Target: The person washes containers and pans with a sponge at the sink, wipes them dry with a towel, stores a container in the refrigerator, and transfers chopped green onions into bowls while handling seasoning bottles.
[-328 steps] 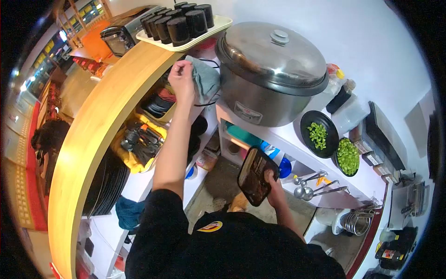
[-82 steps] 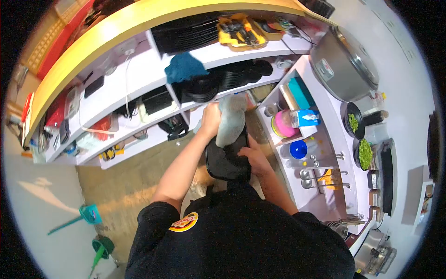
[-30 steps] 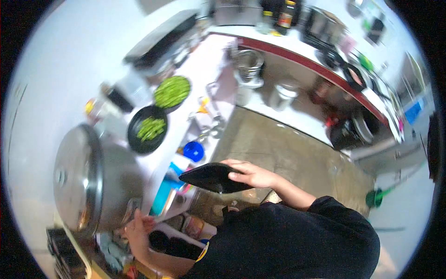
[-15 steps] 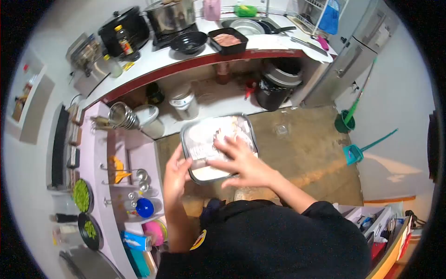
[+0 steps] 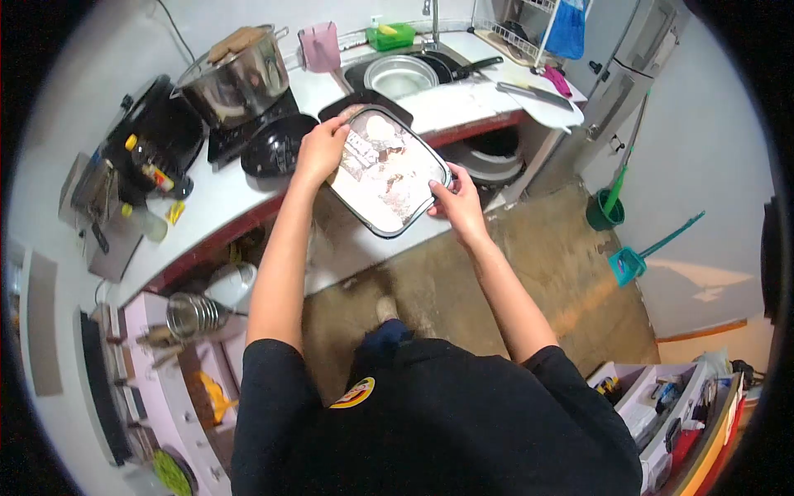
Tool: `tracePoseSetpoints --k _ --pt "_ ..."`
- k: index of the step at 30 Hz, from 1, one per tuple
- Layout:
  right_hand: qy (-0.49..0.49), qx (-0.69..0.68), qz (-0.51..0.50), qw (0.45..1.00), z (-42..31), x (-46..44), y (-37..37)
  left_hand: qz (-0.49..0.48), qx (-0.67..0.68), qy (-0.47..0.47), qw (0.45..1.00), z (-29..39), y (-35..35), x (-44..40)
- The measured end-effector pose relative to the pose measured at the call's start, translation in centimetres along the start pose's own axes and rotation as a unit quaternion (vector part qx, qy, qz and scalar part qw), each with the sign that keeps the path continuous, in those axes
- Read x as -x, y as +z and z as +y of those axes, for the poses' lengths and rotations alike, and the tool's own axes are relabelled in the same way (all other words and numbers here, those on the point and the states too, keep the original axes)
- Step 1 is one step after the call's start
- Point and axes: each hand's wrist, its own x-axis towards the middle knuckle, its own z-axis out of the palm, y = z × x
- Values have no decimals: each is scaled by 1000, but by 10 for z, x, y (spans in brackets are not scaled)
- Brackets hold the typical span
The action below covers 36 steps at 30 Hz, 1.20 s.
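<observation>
r hand [image 5: 460, 205] moved from over tray [image 5: 385, 178] to its right edge; tray now nr counter [image 5: 451, 109]
both clamped on tray, l hand [image 5: 321, 153] at left edge, nr blk pan [image 5: 269, 151]

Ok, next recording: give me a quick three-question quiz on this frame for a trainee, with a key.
1. True or false: the left hand and the right hand both hold the tray.
2. Fill in: a ____ lies on the white board.
3. What colour is the dustpan? A red, B teal, C yellow.

Key: 1 true; 2 knife; 3 B.
</observation>
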Motion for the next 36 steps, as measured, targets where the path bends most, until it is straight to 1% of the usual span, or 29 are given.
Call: tracePoseSetpoints --k 2,3,4,6,8,9,12,13,14,15,16,17,18,20,21,24,25,26,27,28,30,31,32,33,34,35,36 --pt "-8 37 62 997 14 -54 20 11 -38 21 999 -13 12 -54" --pt "-2 37 108 993 21 -106 39 21 -74 52 996 -33 20 -106" --pt "5 35 105 994 25 -127 44 34 -107 79 991 -49 33 -137" --pt "-20 215 118 969 59 -177 39 5 -84 62 995 -67 47 -177" --pt "-34 327 170 929 64 -184 44 -46 -72 28 996 -78 56 -198" --pt "-42 382 194 902 65 -191 48 -105 -69 3 992 -87 60 -211" --pt "19 237 218 946 61 -191 49 -171 -120 12 978 -96 61 -226" --pt "90 157 205 962 57 -186 50 -181 -104 10 978 -104 65 -232" --pt "159 74 189 966 50 -181 53 -199 -87 -2 976 -104 65 -232" --pt "223 -10 172 959 44 -175 59 -215 -71 -12 974 -104 60 -233" --pt "286 -97 155 941 43 -169 65 -232 -57 -21 971 -108 57 -234" --pt "298 -144 85 940 52 -164 66 -259 -40 -42 964 -112 58 -238" --pt "322 -183 44 928 59 -160 73 -261 -39 -46 964 -113 59 -239" --pt "315 -287 -14 905 71 -161 76 -262 -35 -47 963 -109 62 -245" --pt "302 -267 -3 915 86 -167 73 -279 -57 -42 958 -104 61 -250" --pt "282 -196 27 939 81 -165 61 -329 -106 -11 938 -91 64 -258" --pt "247 -246 63 935 74 -157 58 -329 -111 28 937 -87 68 -252" --pt "253 -255 97 928 63 -146 42 -352 -65 21 933 -67 73 -243" --pt "236 -246 75 937 62 -139 17 -375 -17 13 927 -49 78 -239" --pt "219 -231 57 946 63 -135 4 -399 38 5 916 -46 78 -239" --pt "177 -191 99 960 59 -118 -56 -423 78 -33 902 11 92 -212" --pt "147 -184 128 963 26 -110 -66 -413 89 -34 906 32 101 -197" --pt "143 -174 129 966 19 -102 -94 -464 156 -31 872 25 130 -192" --pt "131 -144 129 972 10 -92 -121 -535 197 -69 819 46 140 -180" --pt "120 -112 131 978 0 -81 -148 -553 336 -83 758 59 162 -158" --pt "133 -101 128 978 -7 -70 -173 -552 388 -155 721 73 178 -139" --pt "144 -91 125 977 -15 -59 -200 -564 408 -112 710 89 195 -124"
